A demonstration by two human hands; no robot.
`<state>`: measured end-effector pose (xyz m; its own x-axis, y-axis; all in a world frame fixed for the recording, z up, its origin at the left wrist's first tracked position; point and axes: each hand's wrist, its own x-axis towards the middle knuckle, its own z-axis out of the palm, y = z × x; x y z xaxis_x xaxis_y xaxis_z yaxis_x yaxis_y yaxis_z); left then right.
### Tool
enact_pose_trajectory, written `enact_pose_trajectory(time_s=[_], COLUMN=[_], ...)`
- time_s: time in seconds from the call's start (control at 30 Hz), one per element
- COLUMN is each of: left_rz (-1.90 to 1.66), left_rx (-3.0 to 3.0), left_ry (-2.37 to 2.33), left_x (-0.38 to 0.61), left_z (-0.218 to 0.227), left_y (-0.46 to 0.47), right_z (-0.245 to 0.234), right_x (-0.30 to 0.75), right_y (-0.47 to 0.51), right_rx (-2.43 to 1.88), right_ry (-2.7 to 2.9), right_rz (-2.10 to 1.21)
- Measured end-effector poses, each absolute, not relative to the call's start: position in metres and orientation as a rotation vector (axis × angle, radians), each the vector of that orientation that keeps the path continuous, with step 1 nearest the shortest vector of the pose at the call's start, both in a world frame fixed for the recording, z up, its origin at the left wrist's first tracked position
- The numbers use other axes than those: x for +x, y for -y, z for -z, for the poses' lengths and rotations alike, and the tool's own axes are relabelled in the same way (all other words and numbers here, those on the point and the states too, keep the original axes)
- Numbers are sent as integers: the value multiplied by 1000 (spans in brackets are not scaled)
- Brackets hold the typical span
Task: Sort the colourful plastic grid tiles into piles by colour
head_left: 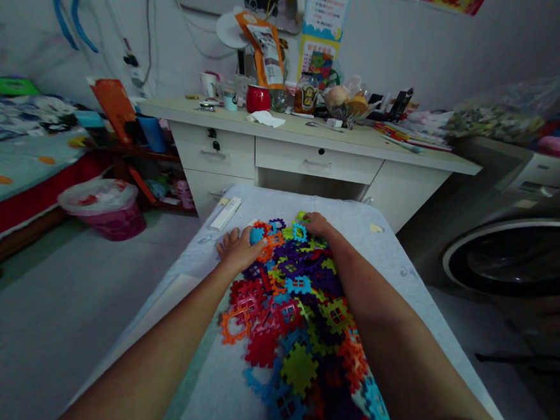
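Observation:
A heap of colourful interlocking plastic tiles (296,313) in red, orange, purple, green and blue lies on a pale cloth-covered table (400,269). My left hand (239,249) rests at the heap's far left edge, fingers curled round a blue piece (257,234). At the far end of the heap, my right hand (318,225) lies palm down on the tiles, its fingers bent over a green and blue piece. Both forearms reach along the two sides of the heap.
A white box (226,213) lies on the table's far left. Beyond stands a white desk (312,155) crowded with cups, jars and bags. A pink bin (104,207) and a bed (19,160) are at left, a washing machine (517,252) at right.

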<state>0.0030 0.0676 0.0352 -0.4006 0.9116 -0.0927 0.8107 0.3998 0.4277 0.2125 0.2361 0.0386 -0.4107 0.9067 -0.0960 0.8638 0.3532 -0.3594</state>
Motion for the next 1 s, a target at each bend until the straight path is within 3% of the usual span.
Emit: enact_pose_trajectory(time_s=[0.23,0.43,0.63,0.87,1.0], left_rz=[-582,-653,-746,-470,-646], left_rx=[1738,1933,2064,2081,2182], left_ry=[-2070,-1687,-1646,-1782,-1764], left_x=[23,46,42,41,54], left_z=[-42,-58,-70,-58,-47], left_y=[-105,-94,-42,20,16], right_z=[-54,-71,-79,-49,-40], right_x=[229,247,294,344,324], right_y=[-202,-154,-109,-60,-54], right_rx=[-1251,-967,-1076,-1266,-1308], right_ry=[2509,2184,2037,2272,2272], right_rz=[-1032,-1201,-997,-676,-653])
